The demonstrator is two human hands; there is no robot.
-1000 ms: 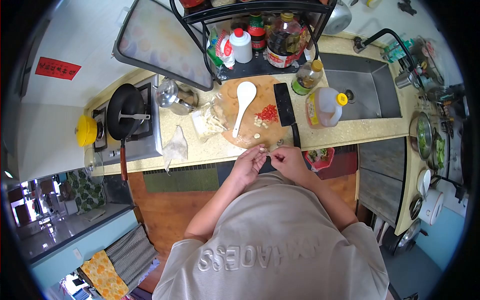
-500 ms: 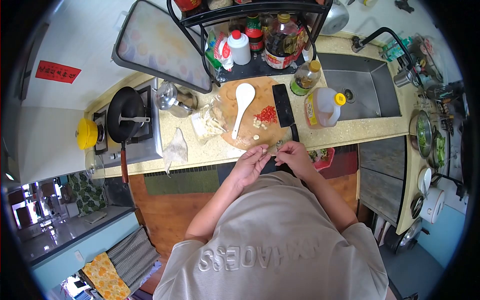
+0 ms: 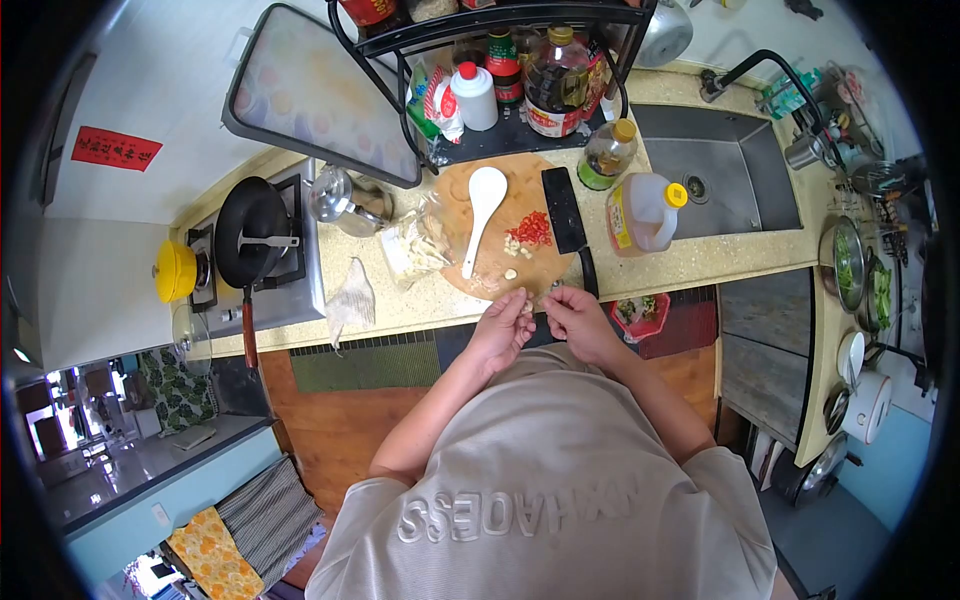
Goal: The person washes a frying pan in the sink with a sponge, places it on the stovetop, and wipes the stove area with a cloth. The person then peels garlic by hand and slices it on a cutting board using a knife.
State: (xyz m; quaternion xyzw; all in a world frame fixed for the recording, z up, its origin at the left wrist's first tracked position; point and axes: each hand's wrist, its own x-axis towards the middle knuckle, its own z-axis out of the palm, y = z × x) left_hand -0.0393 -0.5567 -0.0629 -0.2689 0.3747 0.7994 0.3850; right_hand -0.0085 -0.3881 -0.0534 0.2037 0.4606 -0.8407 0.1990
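Observation:
My left hand (image 3: pixel 502 330) is closed in a pinch on a small pale piece, perhaps garlic, at the counter's front edge. Close to its right, my right hand (image 3: pixel 582 324) is pinched too; what its fingertips hold is too small to name. Just beyond both hands lies the round wooden board (image 3: pixel 455 205). It bears a white spoon (image 3: pixel 486 195), chopped red pepper (image 3: pixel 536 229), small pale chopped pieces (image 3: pixel 514 245) and one pale slice (image 3: pixel 511 274). A black cleaver (image 3: pixel 564 208) rests along the board's right side, handle toward me.
Left of the board are a clear bag of pale strips (image 3: pixel 416 249), a cloth (image 3: pixel 351 299), a glass jug (image 3: pixel 345 197) and a black wok (image 3: pixel 250 230). Rightward stand an oil jug (image 3: pixel 642 213), a bottle (image 3: pixel 607 155) and the sink (image 3: pixel 760 165). A red bowl (image 3: pixel 641 321) sits below the counter edge.
My right hand moved slightly away from my left hand, then back close to it. My left fingers have curled a little. The view has shifted slightly.

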